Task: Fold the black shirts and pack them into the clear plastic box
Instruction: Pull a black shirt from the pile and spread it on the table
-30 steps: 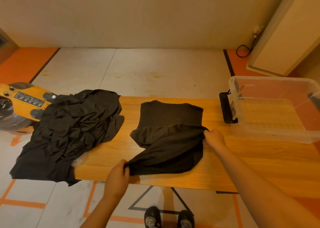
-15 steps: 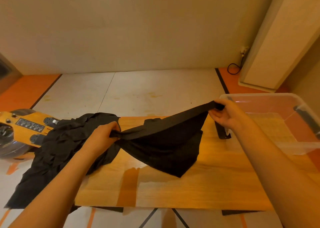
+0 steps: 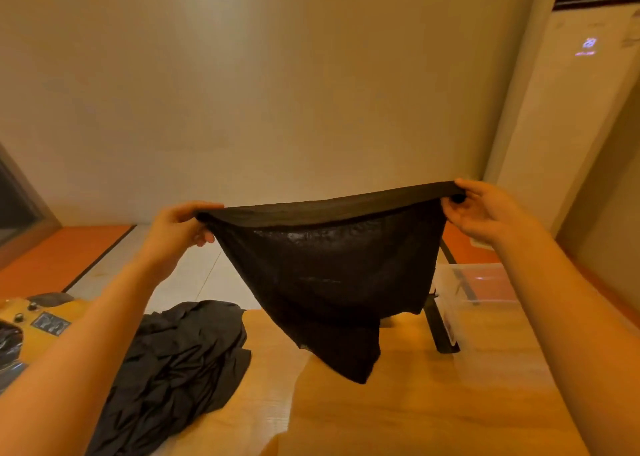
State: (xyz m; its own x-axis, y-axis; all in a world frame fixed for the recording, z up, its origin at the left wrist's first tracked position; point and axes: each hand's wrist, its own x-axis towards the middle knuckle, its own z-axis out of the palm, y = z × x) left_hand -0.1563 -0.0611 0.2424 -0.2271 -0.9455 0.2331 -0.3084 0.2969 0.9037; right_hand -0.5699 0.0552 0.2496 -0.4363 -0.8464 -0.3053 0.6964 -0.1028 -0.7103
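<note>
At mid-frame we hold a shirt (image 3: 329, 272) up above the table (image 3: 398, 403), left hand (image 3: 176, 230) and right hand (image 3: 481, 213) each pinching a top corner; more shirts (image 3: 173, 369) lie heaped lower left, the box (image 3: 485, 303) at right

Both hands (image 3: 178, 228) (image 3: 479, 213) aloft, pinch grips.

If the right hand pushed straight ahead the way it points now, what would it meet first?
Apart from the black shirt it grips, nothing nearby: the right hand points up and away toward the beige wall; depth unclear.
</note>
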